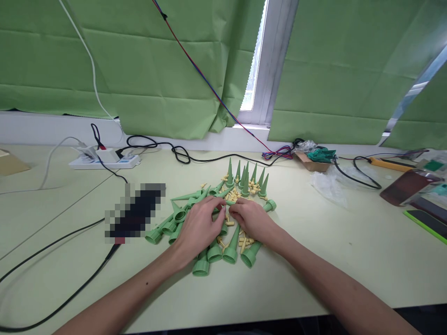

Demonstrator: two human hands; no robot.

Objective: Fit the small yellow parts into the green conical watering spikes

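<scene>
My left hand (204,221) is over the left part of a pile of green ribbed-cap plastic spikes (179,215), its fingers curled and its thumb near the index fingertip. What its fingertips hold, if anything, is hidden. My right hand (254,218) faces it, fingers closed around a green spike (270,204) whose cap sticks out to the right. A thin green length shows between both hands. Small yellow plastic fittings (229,223) lie under and around the hands. More spikes (230,251) rest near my wrists, and several spikes (245,184) stand upright behind, points up.
A dark pixelated device (138,211) with a black cable lies left of the pile. A white power strip (104,160) is at the back left. Right are clear plastic wrapping (328,186), a small cardboard box (310,162), a dark red container (401,186) and a green-edged phone (428,225).
</scene>
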